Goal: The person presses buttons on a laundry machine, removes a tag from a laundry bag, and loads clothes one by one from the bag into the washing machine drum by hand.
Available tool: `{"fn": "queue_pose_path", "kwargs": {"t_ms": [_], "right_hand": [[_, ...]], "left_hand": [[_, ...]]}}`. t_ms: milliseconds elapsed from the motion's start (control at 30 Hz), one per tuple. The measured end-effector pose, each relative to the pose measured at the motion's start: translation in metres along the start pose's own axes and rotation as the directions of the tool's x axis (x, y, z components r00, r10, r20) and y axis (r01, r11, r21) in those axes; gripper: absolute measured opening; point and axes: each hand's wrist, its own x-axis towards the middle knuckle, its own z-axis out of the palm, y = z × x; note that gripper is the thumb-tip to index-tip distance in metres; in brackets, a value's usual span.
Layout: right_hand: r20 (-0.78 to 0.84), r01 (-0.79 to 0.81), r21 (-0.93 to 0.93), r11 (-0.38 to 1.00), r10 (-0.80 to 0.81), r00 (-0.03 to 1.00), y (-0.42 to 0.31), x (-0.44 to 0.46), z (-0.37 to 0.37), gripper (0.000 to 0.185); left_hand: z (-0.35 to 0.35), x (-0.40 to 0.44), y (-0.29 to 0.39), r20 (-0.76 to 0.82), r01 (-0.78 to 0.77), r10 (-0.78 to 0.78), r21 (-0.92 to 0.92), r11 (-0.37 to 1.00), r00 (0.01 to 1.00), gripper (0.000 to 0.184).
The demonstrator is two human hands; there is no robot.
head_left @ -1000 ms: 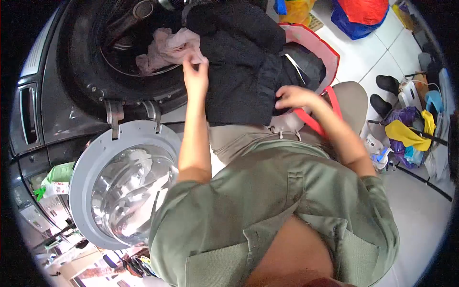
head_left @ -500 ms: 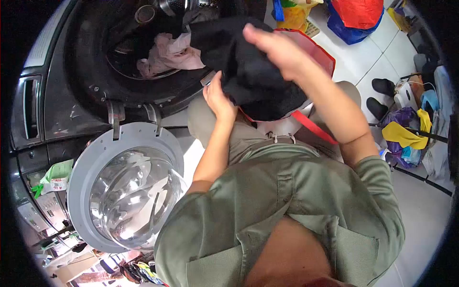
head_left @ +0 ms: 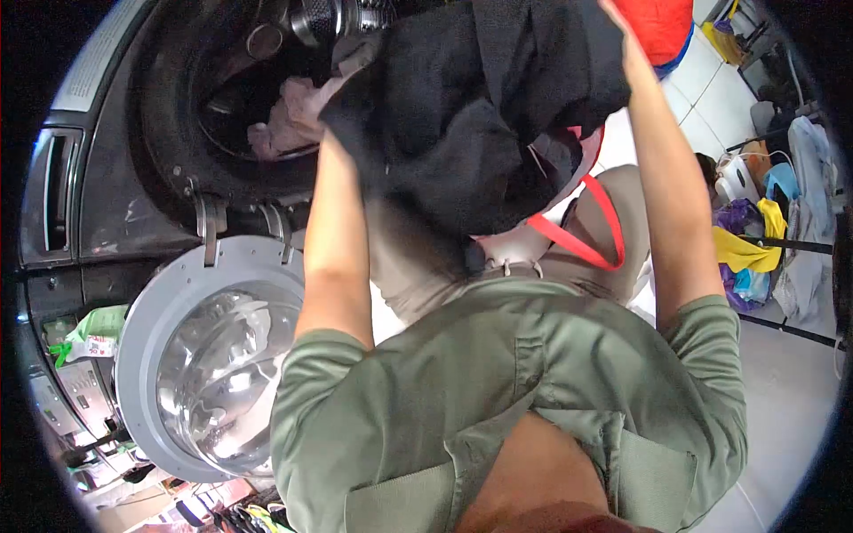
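Observation:
A large piece of black clothing [head_left: 462, 124] is spread wide in front of me, above my lap; its exact kind is not clear. My right hand [head_left: 619, 31] is at its upper right edge and appears to grip it, with most fingers hidden. The cloth covers my left hand, and only the left forearm [head_left: 336, 240] shows below its left edge. Under the cloth, a bag with a red strap [head_left: 613, 222] rests between my legs. Pale pink cloth [head_left: 289, 115] hangs at the opening of the washing machine [head_left: 160, 133], beside the black cloth.
The round glass door [head_left: 227, 382] of the machine stands wide open at my left. A red and blue bag [head_left: 657, 27] sits on the tiled floor. On the right, a rack holds a yellow cloth [head_left: 751, 253] and plastic bags. A green bag [head_left: 98, 329] lies at far left.
The black clothing has been opened out from a bundle into a wide spread. My right hand moved up and to the right; my left hand moved left, behind the cloth.

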Motion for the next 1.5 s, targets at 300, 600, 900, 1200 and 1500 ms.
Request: {"fn": "queue_pose_path", "kwargs": {"t_ms": [300,600,900,1200,1500], "right_hand": [[-0.212,-0.488,0.074,0.870,0.492,0.845,0.186,-0.051,-0.024,0.038],[-0.004,-0.346,-0.074,0.935,0.347,0.938,0.107,-0.069,0.076,0.027],[0.092,0.033,-0.018,0.999,-0.032,0.995,-0.006,-0.012,-0.026,0.048],[0.010,-0.336,0.355,0.872,0.356,0.935,0.148,-0.008,0.001,0.057],[-0.451,-0.170,-0.184,0.968,0.070,0.890,0.152,-0.004,0.007,0.036]], "left_hand": [[-0.027,-0.064,-0.106,-0.025,0.083,-0.080,0.370,0.925,0.997,0.084],[0.061,-0.089,-0.090,0.184,-0.117,-0.015,0.682,0.722,0.983,0.044],[0.026,-0.052,0.051,0.033,-0.363,0.361,0.089,0.928,0.932,0.066],[-0.039,0.004,-0.039,0.039,0.095,-0.091,-0.115,0.989,0.995,0.070],[0.000,-0.015,-0.035,-0.234,0.121,-0.090,0.122,0.985,0.968,0.048]]}}
